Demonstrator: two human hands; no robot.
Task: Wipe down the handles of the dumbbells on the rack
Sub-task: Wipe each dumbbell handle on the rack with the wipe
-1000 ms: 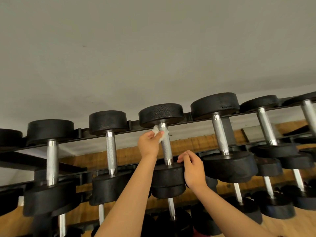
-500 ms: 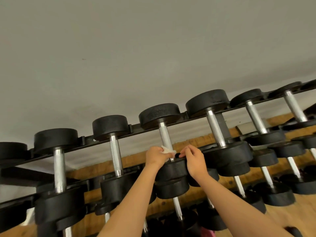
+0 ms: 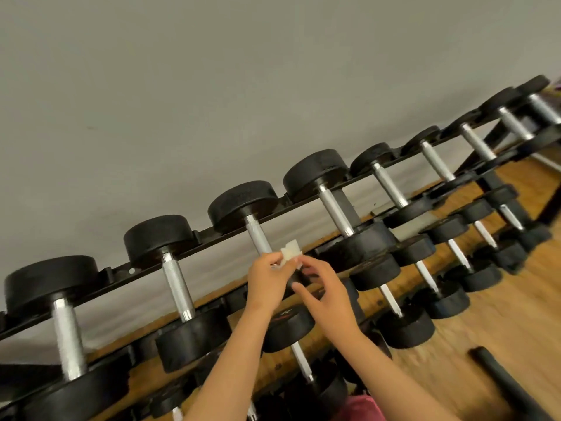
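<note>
Grey wall takes up the upper half. The view is tilted, so the rack climbs from low left to high right. Top rail, left to right: the first dumbbell shows its far head and handle, but its near head is cut by the bottom edge. The second dumbbell is in full view. On the third dumbbell the upper handle is bare, while the lower handle and most of the near head are hidden behind the hands. The left hand has its fingers curled, pinching a small white cloth that sticks up above the fingertips, just beside that handle. Contact between cloth and metal cannot be made out. The right hand is close alongside, fingers loosely bent, forefinger tip at the cloth's lower edge and thumb apart beneath. Whether it grips the cloth cannot be told. The fourth dumbbell is in full view. Dumbbells further right are motion-blurred, and the last one runs out at the frame edge. On the lower tiers the heads overlap, the handles are partly hidden, and a mark on one head below the hands is unreadable. The wooden floor at right is smeared. A black bar lies on it, cut off at the bottom. Pink fabric shows at the bottom edge between the forearms and cannot be identified.
</note>
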